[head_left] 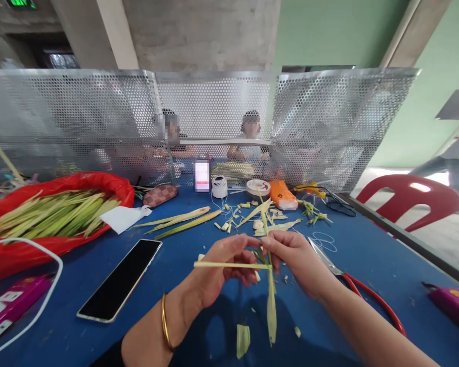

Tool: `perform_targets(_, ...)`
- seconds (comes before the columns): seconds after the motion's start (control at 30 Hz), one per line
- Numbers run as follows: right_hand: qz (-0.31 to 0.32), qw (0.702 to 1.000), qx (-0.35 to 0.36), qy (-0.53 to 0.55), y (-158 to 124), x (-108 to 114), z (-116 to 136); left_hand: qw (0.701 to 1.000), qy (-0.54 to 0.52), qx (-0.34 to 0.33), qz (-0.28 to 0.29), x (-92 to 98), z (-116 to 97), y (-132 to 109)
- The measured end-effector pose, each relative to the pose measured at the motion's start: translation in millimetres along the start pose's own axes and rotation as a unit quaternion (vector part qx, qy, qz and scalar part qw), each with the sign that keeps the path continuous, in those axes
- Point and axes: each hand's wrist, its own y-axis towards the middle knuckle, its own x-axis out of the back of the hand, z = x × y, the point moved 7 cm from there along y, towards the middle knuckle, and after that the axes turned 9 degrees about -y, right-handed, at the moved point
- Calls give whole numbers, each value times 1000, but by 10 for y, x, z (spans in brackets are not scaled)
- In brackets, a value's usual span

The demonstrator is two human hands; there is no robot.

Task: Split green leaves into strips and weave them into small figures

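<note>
My left hand (218, 267) and my right hand (296, 257) meet above the blue table (367, 255), both pinched on pale green leaf strips (229, 265). One strip runs sideways out to the left from the fingers. Another crosses it and hangs down past the hands to a point (271, 311), with its upper end sticking up behind the fingers. A gold bangle (164, 321) sits on my left wrist.
A red bag of leaf strips (49, 214) lies at the left, a black phone (120, 280) near my left arm, red-handled scissors (352, 285) by my right. Loose leaves, scraps, thread spool (219, 186), orange box (283, 195) lie farther back. People sit behind a perforated metal screen (214, 112).
</note>
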Motion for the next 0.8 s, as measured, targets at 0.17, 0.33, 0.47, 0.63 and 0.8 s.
perform_targets(0.17, -69, 991, 63, -99, -20, 17, 81, 994, 110, 14, 24, -87, 31, -18)
perform_targets(0.33, -96, 978, 122, -136, -106, -43, 146, 984, 174, -30, -27, -99, -15, -26)
perform_targets(0.47, -101, 985, 120, -67, -70, -15, 113, 983, 178, -42, -29, -67, -14, 1)
perform_targets(0.63, -115, 977, 108, -144, 59, 77, -3, 987, 106, -62, -106, 117, -26, 38)
perform_targets(0.8, 34, 978, 84, -186, 103, -133, -121, 986, 59, -61, -144, 190, -8, 48)
